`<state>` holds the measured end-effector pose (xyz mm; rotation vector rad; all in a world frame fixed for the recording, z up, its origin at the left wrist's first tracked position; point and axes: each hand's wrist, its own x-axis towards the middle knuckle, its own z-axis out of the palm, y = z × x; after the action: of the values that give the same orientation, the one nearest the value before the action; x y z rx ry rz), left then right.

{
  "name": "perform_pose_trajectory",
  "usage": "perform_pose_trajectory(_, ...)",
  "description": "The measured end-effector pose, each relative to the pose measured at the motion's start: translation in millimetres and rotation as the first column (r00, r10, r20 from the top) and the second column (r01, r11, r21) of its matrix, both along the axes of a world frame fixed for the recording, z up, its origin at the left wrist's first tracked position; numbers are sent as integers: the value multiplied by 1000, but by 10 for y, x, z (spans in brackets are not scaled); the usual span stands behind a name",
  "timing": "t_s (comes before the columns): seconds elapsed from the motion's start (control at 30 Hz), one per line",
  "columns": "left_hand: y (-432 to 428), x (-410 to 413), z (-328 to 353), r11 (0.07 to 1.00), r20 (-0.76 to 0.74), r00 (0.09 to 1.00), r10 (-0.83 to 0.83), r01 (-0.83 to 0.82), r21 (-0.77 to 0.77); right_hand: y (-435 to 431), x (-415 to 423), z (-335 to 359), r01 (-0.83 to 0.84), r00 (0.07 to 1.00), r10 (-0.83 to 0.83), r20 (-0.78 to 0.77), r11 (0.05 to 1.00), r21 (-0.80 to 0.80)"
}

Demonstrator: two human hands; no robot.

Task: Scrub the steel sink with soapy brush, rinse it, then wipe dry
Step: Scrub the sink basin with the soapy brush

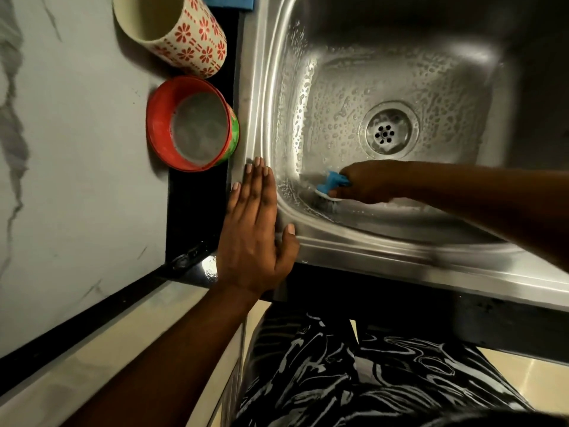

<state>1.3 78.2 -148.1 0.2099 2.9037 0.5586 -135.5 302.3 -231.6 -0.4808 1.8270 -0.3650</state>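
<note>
The steel sink (338, 87) fills the upper right, its basin wet and beaded with soapy droplets around the drain (388, 131). My right hand (369, 181) reaches into the basin's near left corner and grips a blue-handled brush (332, 184), whose bristles press on the sink floor among suds. My left hand (255, 229) lies flat, fingers together and straight, on the sink's near left rim corner, holding nothing.
On the black counter strip left of the sink stand a red bowl (160, 131) holding cloudy soapy water and a cream cup with red flowers (191, 41). A blue cloth (234, 0) peeks in at the top. The marble wall is at left.
</note>
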Motion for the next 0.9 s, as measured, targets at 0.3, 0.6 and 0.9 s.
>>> perform_pose_trajectory(0.3, -10, 17, -6, 1000, -17, 1000, -7, 7, 13, 602, -17, 492, 114, 961, -99, 259, 993, -44)
perform_pose_trajectory(0.6, -13, 18, -12, 1000, -10, 1000, -2, 2, 6, -119, -49, -124, 173, 976, -154, 155, 977, -122)
perform_pose_trajectory(0.9, -1, 3, 14, 1000, -1, 1000, -8, 8, 12, 1061, 93, 34, 189, 924, -194, 329, 981, 47)
